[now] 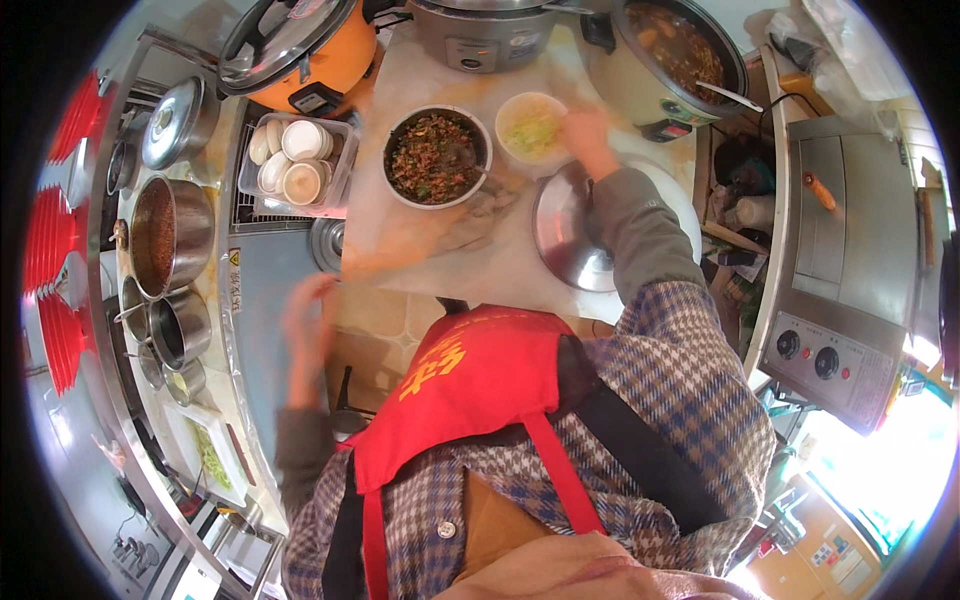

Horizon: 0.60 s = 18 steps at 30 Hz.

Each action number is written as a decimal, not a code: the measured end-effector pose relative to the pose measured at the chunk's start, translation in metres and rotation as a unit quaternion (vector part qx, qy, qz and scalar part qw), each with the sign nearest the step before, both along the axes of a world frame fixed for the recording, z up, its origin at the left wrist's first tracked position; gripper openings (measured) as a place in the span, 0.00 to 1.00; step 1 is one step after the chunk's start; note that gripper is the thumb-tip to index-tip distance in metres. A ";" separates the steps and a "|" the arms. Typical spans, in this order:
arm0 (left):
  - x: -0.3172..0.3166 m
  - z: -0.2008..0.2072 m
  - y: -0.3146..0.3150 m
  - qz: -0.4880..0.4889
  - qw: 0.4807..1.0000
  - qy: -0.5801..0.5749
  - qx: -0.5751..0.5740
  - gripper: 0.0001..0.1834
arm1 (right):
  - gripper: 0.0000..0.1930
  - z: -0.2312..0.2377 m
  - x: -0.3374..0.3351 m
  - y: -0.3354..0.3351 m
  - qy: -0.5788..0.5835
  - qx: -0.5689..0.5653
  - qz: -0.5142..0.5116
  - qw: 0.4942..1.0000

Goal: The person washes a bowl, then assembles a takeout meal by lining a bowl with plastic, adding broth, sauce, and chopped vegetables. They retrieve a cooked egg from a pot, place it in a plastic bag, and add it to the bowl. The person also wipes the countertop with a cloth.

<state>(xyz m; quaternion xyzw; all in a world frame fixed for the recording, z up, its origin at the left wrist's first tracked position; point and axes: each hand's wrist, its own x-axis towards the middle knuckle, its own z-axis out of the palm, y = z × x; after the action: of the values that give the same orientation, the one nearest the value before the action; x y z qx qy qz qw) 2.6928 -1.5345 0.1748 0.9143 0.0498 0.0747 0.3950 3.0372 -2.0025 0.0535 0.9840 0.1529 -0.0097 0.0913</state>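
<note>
My right hand [588, 140] is at the right rim of a pale bowl [508, 108] holding chopped light-green vegetable. Its fingers are blurred, and I cannot tell whether they grip the rim or something small. Left of that bowl stands a metal bowl [398, 186] filled with a dark, chopped mixture [433, 152], a spoon handle leaning out over its edge. Under my right forearm lies a domed metal lid [572, 232], partly hidden by the sleeve. My left hand [312, 312] hangs beside the table's left edge, smeared by motion, with no held thing visible.
An orange cooker [335, 62], a grey cooker [480, 45] and a pale-green cooker [635, 80] of brown stew line the table's [400, 255] far side. A plastic box [335, 190] of round lids sits left. Several pots, including one [190, 235], stand further left; a steel appliance [840, 270] stands right.
</note>
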 end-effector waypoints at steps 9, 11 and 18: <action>0.217 -0.154 -0.304 0.073 0.703 0.269 -0.654 0.24 | 0.09 0.040 -0.020 -0.038 0.002 0.244 0.017 0.970; 0.243 -0.175 -0.325 0.125 0.675 0.260 -0.679 0.22 | 0.13 0.056 -0.026 -0.053 0.050 0.318 -0.003 0.947; 0.264 -0.152 -0.344 0.138 0.658 0.224 -0.705 0.23 | 0.43 0.101 -0.184 -0.096 0.230 0.366 -0.154 0.888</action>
<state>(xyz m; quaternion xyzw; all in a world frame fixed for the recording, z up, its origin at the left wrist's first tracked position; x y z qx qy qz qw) 2.9566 -1.8784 0.0232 0.3332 0.3004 -0.1364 0.8832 2.8534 -2.0980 0.1543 0.9287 0.0084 -0.1935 -0.3163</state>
